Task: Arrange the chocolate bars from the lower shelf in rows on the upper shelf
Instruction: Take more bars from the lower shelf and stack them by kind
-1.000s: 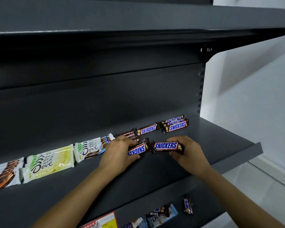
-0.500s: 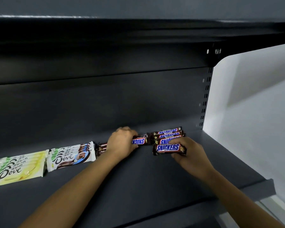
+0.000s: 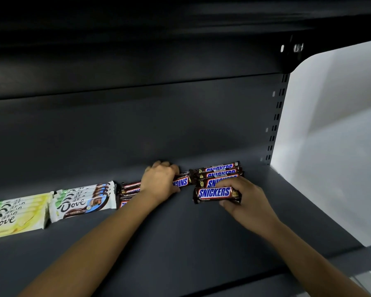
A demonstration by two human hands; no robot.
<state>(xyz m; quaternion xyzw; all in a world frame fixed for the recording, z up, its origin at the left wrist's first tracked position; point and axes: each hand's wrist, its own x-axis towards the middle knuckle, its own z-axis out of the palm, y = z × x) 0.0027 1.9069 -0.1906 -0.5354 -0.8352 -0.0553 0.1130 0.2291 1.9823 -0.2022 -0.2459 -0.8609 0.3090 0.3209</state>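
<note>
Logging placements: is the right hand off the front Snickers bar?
No, the right hand grips the right end of the front Snickers bar, fingers curled round it.

Setting: a shop, judged by the retail display shelving. The dark grey metal shelf (image 3: pixel 180 243) has a raised front lip (image 3: pixel 351 261) and a flat metal back panel (image 3: pixel 137 129). A slotted upright (image 3: pixel 275 116) with paired slots stands at the right end. A second shelf overhead (image 3: pixel 180 28) meets that upright at a bracket (image 3: pixel 291 49). The stock lies label-up in rows along the back, sorted by kind and overlapped. Snickers bars (image 3: pixel 220 175) are on the right, then white Dove bars (image 3: pixel 84 200), then yellow Dove bars (image 3: pixel 15 215) at far left. A plain white wall (image 3: pixel 334 125) is beside the unit.
</note>
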